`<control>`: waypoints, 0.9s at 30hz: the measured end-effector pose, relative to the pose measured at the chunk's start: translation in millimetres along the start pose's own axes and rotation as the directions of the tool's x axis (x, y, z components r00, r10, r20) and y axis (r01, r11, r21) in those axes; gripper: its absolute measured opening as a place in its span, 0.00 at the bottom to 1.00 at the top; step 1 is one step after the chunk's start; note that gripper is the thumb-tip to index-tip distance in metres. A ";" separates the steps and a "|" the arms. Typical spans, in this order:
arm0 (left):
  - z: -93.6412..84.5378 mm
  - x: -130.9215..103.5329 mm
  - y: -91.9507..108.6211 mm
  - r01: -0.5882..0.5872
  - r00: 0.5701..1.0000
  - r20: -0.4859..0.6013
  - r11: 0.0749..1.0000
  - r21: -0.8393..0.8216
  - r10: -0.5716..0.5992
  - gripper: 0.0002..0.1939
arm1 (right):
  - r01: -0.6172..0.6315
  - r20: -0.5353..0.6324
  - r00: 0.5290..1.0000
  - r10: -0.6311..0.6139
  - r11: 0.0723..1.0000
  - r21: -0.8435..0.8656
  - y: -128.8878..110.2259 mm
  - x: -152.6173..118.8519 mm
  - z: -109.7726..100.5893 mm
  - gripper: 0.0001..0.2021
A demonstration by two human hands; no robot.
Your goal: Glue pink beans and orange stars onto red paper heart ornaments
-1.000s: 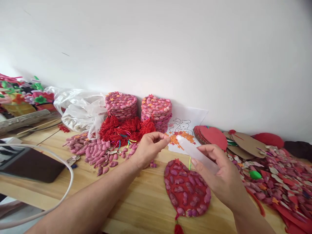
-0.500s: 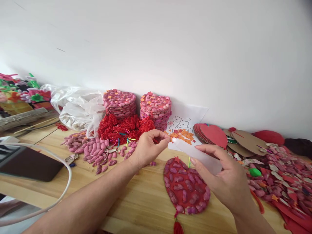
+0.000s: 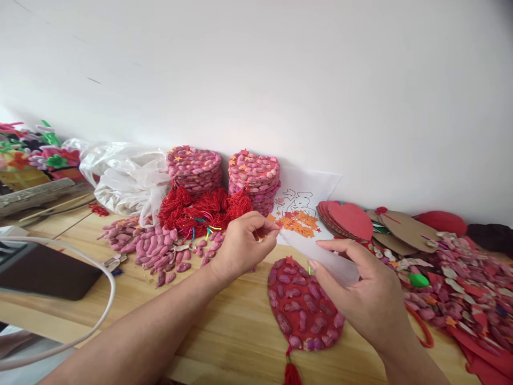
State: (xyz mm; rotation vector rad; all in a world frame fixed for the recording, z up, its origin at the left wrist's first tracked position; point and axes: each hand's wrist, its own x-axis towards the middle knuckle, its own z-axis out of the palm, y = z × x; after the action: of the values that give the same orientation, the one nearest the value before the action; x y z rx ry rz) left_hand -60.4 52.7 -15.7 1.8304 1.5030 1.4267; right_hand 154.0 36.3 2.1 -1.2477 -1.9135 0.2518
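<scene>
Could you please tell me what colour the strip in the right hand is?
The strip is white, seen best in the head view.

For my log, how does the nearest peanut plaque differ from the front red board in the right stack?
The plaque carries peanuts and a star; the red board looks bare. The plaque lies flat on the table; the board leans on other boards. The plaque has a tassel; the board shows none. Both have red faces.

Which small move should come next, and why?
Perhaps draw the left hand back toward the peanut-covered board: it is pinched right by the tip of the white piece, which the right hand holds, and the board lies nearer the person. What the left hand pinches, if anything, is too small to tell.
</scene>
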 end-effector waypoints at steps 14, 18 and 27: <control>2.5 1.5 -2.0 0.324 0.945 0.124 0.917 -0.232 -0.303 0.09 | 0.074 -0.027 0.997 -0.076 0.994 -0.086 4.7 -0.2 -3.0 0.10; 1.7 2.1 -2.4 0.327 0.944 0.137 0.912 -0.249 -0.301 0.10 | 0.064 -0.004 0.998 -0.065 0.995 -0.071 2.9 0.3 -2.7 0.10; 5.9 -2.2 -6.7 0.024 0.999 0.031 0.999 -0.037 -0.023 0.05 | -0.062 -0.030 0.998 0.062 0.998 0.012 -6.7 -1.2 0.4 0.09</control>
State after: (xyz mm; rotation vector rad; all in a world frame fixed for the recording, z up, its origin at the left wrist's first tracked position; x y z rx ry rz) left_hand -58.5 54.9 -24.4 1.7983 1.4689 1.4001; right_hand 149.4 32.1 5.0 -1.2983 -1.8469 0.2736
